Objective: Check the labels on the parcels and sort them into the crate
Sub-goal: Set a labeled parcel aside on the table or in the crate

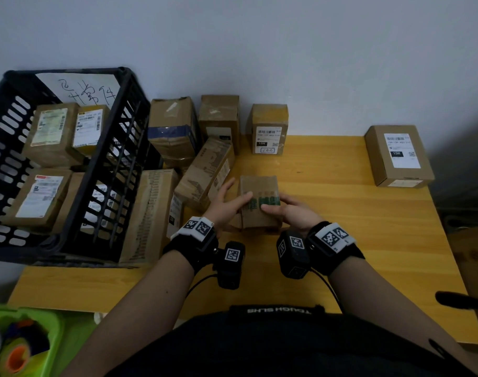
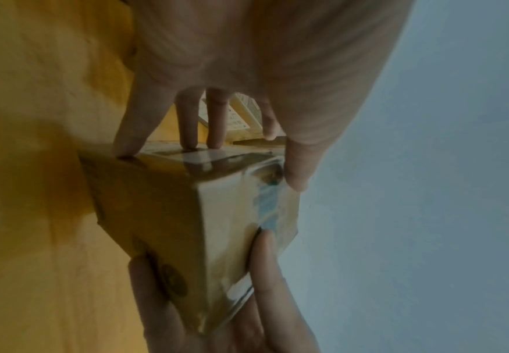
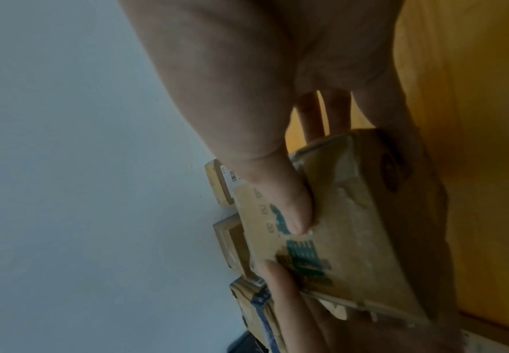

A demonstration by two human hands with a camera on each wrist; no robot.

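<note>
**Small parcel held in both hands, mid-tabletop**

Small brown parcel [image 1: 259, 198] w/ green print on top face sits between both hands, just right of the black crate [image 1: 115, 170]. Left hand [image 1: 227, 204] grasps its left side, thumb across the top; right hand [image 1: 288, 210] grips the right side, thumb on the green print. Can't tell if its underside touches the tabletop [image 1: 341, 219]. No label visible on the faces shown.

Crate holds several labelled parcels, labels up. Right of crate, by the wall: a cluster of unsorted boxes [image 1: 194, 148], incl. one upright w/ white label [image 1: 269, 129]. Another labelled box [image 1: 398, 155] lies well right of crate, at tabletop's far-right corner.
</note>
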